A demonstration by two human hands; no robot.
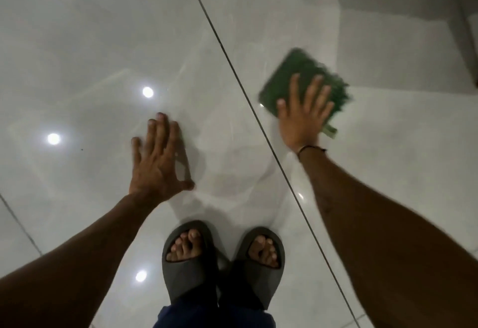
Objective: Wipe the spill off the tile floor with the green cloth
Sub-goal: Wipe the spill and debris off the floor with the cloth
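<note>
A folded green cloth (297, 74) lies flat on the glossy white tile floor (103, 43), right of a dark grout line (245, 89). My right hand (304, 118) presses down on the cloth's near half with fingers spread; the cloth is motion-blurred. My left hand (155, 157) rests flat on the tile left of the grout line, fingers apart, holding nothing. Faint wet streaks (232, 162) show on the tile between my hands.
My two feet in dark grey slides (222, 260) stand at the bottom centre. A grey wall base or step (401, 30) rises at the upper right. Ceiling lights reflect as bright dots on the floor at the left.
</note>
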